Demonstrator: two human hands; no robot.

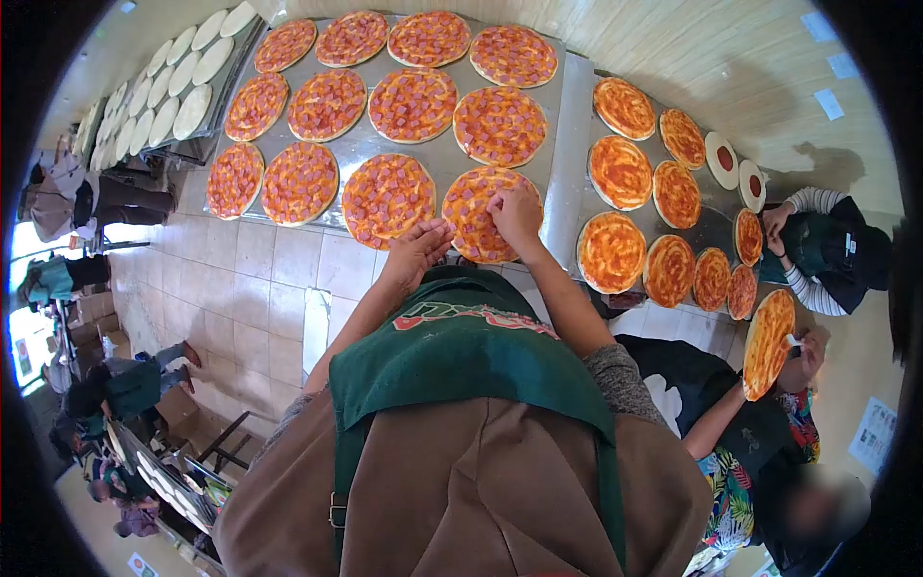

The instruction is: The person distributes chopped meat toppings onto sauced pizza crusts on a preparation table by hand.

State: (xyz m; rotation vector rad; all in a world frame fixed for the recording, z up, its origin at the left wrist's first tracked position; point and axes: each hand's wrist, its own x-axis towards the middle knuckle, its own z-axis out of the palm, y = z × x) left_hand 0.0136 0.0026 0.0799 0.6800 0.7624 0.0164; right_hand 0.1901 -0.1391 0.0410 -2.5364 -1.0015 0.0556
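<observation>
On the metal table (pixel 336 173) lie rows of pizzas with orange-red sauce and pink meat cubes. My right hand (pixel 517 213) is over the nearest pizza (pixel 471 226), its fingers bunched together and pointing down at the toppings; what they hold, if anything, is too small to tell. At the left edge of that same pizza is my left hand (pixel 420 252), palm partly turned up and fingers curled together, with its contents unclear. Just left of it sits another topped pizza (pixel 380 197).
A second table (pixel 707 231) at the right carries pizzas with sauce only. Beside it a co-worker (pixel 760 413) holds up a sauced pizza (pixel 769 341); another person (pixel 827 245) stands beyond. Plain dough rounds (pixel 192 111) fill a table at upper left. More people are at lower left.
</observation>
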